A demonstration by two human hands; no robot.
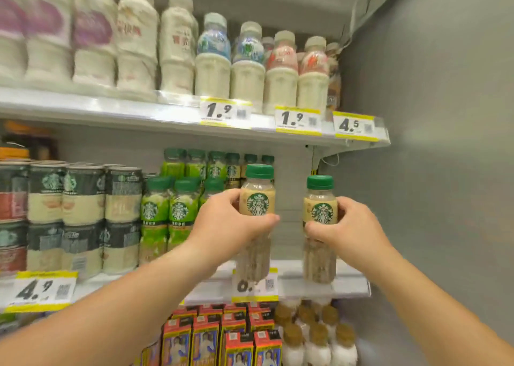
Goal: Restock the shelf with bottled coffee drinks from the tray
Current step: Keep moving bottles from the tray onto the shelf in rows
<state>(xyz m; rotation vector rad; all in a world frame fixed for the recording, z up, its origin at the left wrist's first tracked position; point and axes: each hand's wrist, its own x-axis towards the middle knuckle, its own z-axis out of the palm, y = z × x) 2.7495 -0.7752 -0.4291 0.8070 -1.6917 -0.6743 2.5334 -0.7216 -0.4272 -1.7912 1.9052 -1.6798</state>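
Note:
My left hand [226, 223] grips a beige coffee bottle [257, 198] with a green cap, held upright in front of the middle shelf [347, 278]. My right hand [345, 228] grips a second beige coffee bottle [319, 203], also upright, further right over the shelf's open right end. Both bottle bases hang near the shelf's front edge; whether they touch it I cannot tell. Behind the left bottle stand more coffee bottles [233, 168] of the same kind. No tray is in view.
Green-labelled bottles [167, 212] and stacked cans [83, 215] fill the middle shelf to the left. White drink bottles [214, 59] line the upper shelf [167, 112]. Cartons [205, 338] and brown-capped bottles [317, 335] stand below. A grey side wall [431, 171] closes the right.

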